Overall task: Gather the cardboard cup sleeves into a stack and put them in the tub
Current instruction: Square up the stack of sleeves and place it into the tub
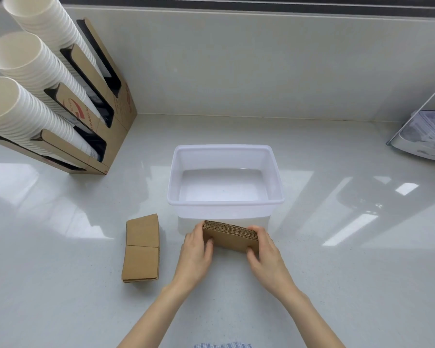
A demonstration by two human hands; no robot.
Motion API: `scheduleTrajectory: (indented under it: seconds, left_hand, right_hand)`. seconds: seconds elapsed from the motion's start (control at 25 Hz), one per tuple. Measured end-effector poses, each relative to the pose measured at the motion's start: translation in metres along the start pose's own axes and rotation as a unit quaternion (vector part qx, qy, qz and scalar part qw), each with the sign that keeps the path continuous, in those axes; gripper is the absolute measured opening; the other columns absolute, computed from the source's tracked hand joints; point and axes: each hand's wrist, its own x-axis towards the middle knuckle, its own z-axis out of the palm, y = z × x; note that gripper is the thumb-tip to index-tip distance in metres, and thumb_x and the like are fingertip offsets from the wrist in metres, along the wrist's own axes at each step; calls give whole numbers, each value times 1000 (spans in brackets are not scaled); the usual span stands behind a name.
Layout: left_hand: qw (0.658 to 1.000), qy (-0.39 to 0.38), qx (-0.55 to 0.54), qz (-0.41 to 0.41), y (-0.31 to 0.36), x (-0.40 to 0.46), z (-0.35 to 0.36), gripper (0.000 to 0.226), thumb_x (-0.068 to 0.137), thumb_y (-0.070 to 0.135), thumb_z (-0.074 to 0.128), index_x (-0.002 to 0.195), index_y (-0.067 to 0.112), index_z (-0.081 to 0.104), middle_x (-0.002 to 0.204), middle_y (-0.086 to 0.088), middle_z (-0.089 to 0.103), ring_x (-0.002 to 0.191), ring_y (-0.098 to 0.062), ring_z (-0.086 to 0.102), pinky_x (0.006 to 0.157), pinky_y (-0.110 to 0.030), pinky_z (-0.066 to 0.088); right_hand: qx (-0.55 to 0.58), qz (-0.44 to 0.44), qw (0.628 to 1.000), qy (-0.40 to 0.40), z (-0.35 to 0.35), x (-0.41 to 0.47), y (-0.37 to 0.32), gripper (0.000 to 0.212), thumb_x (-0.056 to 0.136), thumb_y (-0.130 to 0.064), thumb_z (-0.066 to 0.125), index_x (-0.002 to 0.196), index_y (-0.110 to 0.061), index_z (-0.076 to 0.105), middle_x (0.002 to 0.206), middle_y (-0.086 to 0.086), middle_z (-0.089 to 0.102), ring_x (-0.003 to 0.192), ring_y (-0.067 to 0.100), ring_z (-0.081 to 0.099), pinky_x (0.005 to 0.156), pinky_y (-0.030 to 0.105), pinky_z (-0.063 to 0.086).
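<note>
A scrap of striped cloth (222, 345) shows at the bottom edge, cut off; probably my clothing. My left hand (197, 249) and right hand (263, 249) press in on the two ends of the stack of sleeves (232, 238), which stands on edge just in front of the tub (225, 200), likely so I can square its edges. My fingers hide its lower corners, and whether it touches the counter (312, 272) I cannot tell. The tub is empty. A second pile of sleeves (141, 248) lies flat to the left, apart, its count unreadable. Further left, a cardboard rack (116, 126) holds tilted cups (23, 59).
</note>
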Motion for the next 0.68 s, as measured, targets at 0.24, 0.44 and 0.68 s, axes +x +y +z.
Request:
scheduleTrajectory:
  seconds: [0.24,0.44,0.68]
  left_hand:
    - [999,-4,-35,33,5,-2,-22,29,89,9,43,118,9,45,104,-3,55,95,-18,48,71,-13,29]
    - [997,1,-60,39,11,-3,-64,22,89,15,47,107,27,47,95,9,56,88,-1,51,68,-2,37]
    - [958,56,-269,-81,7,-4,-107,12,89,12,49,99,15,55,90,4,60,84,-12,57,77,-20,47]
  right_hand:
    - [37,22,999,-8,-7,0,-20,35,83,-6,47,101,-35,39,96,-5,57,77,0,53,63,2,39]
    - [74,26,995,-60,-8,4,-49,33,81,-11,50,101,-37,45,97,-7,59,73,1,53,60,3,41]
    - [114,42,980,-159,9,14,-86,26,83,-23,54,108,-26,48,86,-15,58,65,2,52,56,7,42]
